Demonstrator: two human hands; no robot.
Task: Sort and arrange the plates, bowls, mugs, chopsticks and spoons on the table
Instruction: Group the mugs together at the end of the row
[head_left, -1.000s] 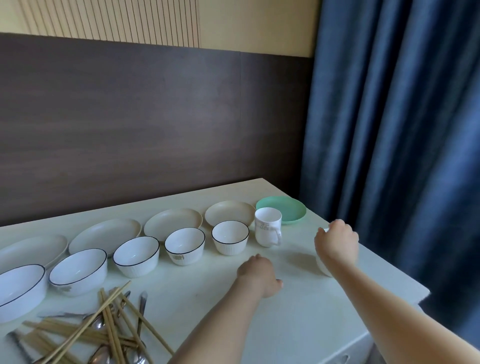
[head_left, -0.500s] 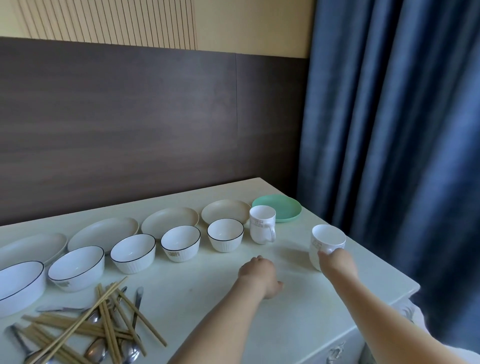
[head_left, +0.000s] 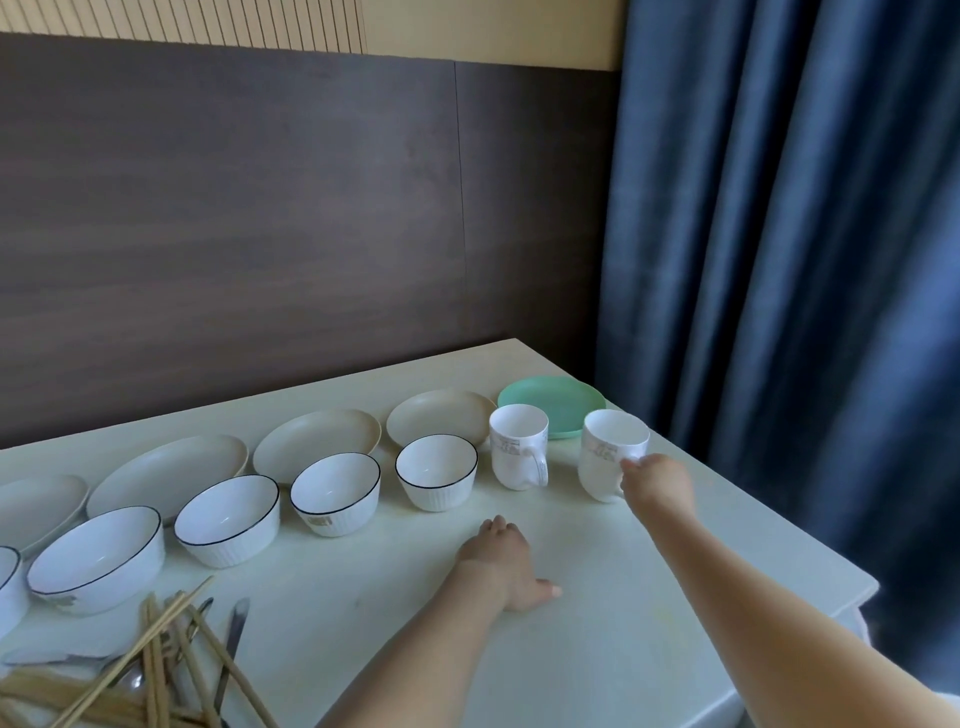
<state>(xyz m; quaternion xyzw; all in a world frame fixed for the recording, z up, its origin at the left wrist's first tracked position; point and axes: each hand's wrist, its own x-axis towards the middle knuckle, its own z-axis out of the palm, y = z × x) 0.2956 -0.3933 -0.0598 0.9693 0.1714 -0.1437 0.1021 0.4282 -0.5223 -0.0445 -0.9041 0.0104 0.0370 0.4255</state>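
Dark wood wall (head_left: 260, 234), blue curtain (head_left: 805, 260)

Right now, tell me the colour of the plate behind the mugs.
Mint green plate, clearest in the head view.

Single head-worn view, looking forward and down, close over table (head_left: 597, 649), facing wall

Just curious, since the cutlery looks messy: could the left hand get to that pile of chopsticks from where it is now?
Probably yes. The left hand rests on bare table, holding nothing, and the chopsticks lie loose toward the near left with nothing between them. The right hand is busy gripping a mug.
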